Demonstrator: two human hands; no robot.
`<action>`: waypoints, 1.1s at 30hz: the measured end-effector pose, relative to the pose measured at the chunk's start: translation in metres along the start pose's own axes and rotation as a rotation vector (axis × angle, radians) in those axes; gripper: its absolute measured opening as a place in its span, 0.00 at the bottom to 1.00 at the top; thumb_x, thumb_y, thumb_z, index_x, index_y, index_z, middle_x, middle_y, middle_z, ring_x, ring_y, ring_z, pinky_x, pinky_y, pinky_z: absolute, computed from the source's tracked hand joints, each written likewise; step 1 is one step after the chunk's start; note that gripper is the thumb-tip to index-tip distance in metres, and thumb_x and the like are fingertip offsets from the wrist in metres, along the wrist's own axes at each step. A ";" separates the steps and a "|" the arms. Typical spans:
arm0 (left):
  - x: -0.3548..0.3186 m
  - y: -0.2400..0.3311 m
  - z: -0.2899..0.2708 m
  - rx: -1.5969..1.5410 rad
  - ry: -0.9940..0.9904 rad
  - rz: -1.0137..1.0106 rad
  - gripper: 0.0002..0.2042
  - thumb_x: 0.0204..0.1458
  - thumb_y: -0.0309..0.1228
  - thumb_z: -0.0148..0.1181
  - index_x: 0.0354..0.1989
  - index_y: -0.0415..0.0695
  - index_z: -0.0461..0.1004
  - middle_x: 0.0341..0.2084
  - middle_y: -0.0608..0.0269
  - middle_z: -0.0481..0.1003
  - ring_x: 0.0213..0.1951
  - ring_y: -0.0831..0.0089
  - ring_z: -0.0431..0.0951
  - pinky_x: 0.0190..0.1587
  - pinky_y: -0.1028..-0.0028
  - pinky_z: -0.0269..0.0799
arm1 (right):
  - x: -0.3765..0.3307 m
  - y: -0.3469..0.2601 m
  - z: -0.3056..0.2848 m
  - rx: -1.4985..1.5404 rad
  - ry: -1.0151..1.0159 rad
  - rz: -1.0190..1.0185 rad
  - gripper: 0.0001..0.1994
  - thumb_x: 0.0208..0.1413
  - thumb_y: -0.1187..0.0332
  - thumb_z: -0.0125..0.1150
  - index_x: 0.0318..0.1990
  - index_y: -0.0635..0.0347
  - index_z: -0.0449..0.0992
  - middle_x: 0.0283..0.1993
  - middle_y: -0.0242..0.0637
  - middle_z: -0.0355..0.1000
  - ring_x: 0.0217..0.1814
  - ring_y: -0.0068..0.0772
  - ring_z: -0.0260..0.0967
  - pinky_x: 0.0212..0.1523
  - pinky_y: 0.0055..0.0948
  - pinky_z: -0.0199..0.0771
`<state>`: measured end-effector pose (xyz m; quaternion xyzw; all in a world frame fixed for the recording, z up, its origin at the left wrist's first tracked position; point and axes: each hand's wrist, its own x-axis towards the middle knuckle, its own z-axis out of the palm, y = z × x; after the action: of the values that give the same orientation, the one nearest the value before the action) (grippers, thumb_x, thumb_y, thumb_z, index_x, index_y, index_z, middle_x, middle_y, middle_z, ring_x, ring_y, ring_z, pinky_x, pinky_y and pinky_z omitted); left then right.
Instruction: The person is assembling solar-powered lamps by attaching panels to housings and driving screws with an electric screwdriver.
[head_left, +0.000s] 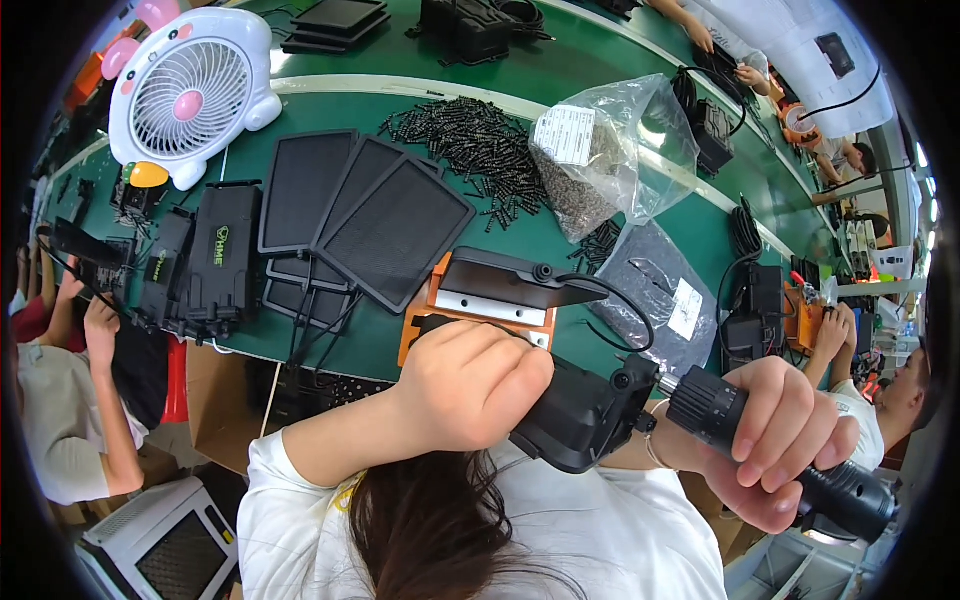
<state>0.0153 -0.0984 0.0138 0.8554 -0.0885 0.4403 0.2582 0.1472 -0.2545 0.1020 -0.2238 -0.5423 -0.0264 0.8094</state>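
My left hand (472,385) is closed over a black plastic device housing (575,415) and presses it down near the table's front edge. In my right hand (775,440) is a black electric screwdriver (705,402), fingers wrapped round its body. Its metal bit points left at the right end of the housing; I cannot tell whether it touches a screw. Behind the housing a black flat panel (510,278) stands tilted, with a cable (645,315) looping to the right. An orange fixture (413,325) with silver strips lies under these parts.
Several black framed panels (395,235) overlap to the left, beside black cases (222,255). Beyond lie a heap of small black screw-like parts (465,140), a clear bag of small parts (585,185) and a grey bag (650,290). A white fan (190,95) stands far left. Other people work nearby.
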 end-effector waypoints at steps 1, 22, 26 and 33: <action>-0.001 0.000 0.001 0.005 0.006 -0.010 0.10 0.36 0.25 0.60 0.30 0.38 0.72 0.21 0.63 0.72 0.22 0.71 0.74 0.24 0.74 0.69 | -0.002 0.001 -0.001 -0.046 0.003 -0.059 0.15 0.47 0.76 0.65 0.37 0.61 0.62 0.24 0.34 0.70 0.21 0.24 0.72 0.24 0.18 0.79; -0.007 -0.013 0.002 -0.026 0.072 0.073 0.09 0.36 0.24 0.60 0.28 0.38 0.73 0.20 0.63 0.72 0.22 0.72 0.75 0.25 0.76 0.70 | 0.009 0.002 0.005 0.074 0.023 0.242 0.15 0.44 0.77 0.62 0.34 0.57 0.60 0.21 0.28 0.65 0.21 0.20 0.66 0.25 0.17 0.71; -0.006 -0.015 0.003 -0.036 0.077 0.070 0.08 0.36 0.24 0.60 0.28 0.38 0.72 0.20 0.65 0.71 0.21 0.73 0.74 0.25 0.76 0.69 | 0.013 0.002 0.006 0.089 0.055 0.326 0.15 0.45 0.76 0.59 0.35 0.56 0.58 0.23 0.29 0.64 0.22 0.21 0.65 0.28 0.21 0.69; -0.004 -0.014 0.003 -0.043 0.051 0.032 0.08 0.36 0.23 0.61 0.27 0.38 0.71 0.19 0.66 0.70 0.20 0.73 0.73 0.23 0.76 0.68 | 0.021 0.002 0.007 0.102 0.049 0.425 0.14 0.45 0.76 0.58 0.35 0.57 0.58 0.24 0.30 0.64 0.23 0.23 0.64 0.29 0.24 0.69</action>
<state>0.0200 -0.0885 0.0039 0.8365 -0.1049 0.4642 0.2717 0.1499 -0.2456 0.1220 -0.2911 -0.4636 0.1667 0.8201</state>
